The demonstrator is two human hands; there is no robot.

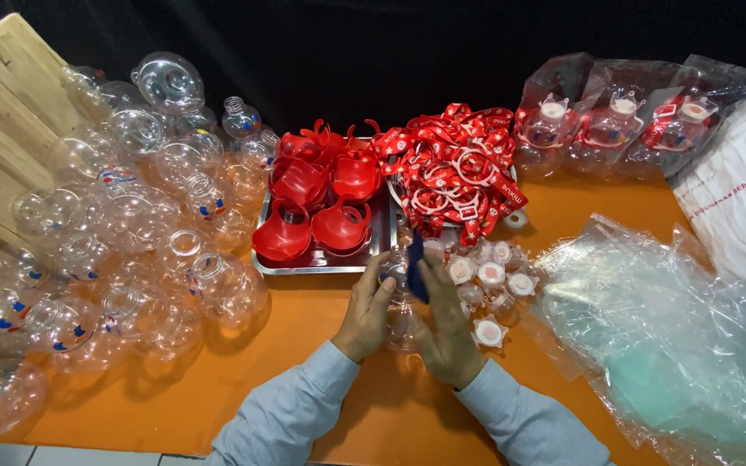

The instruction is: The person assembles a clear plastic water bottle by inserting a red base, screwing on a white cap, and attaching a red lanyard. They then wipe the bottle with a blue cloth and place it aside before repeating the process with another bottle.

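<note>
both hands grip one clear bottle point(403, 321): left hand point(366, 312) cupping its side, right hand point(444, 324) pressing what seems a dark blue piece point(415, 267), above the orange surface point(304, 362).

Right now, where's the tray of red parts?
Head view, centre-left: the metal tray sits between the clear bottles and red lanyards, just beyond the left hand.

Both hands, left hand point(366, 309) and right hand point(444, 321), hold clear bottle point(401, 321); blue cloth point(416, 267) at top.
</note>
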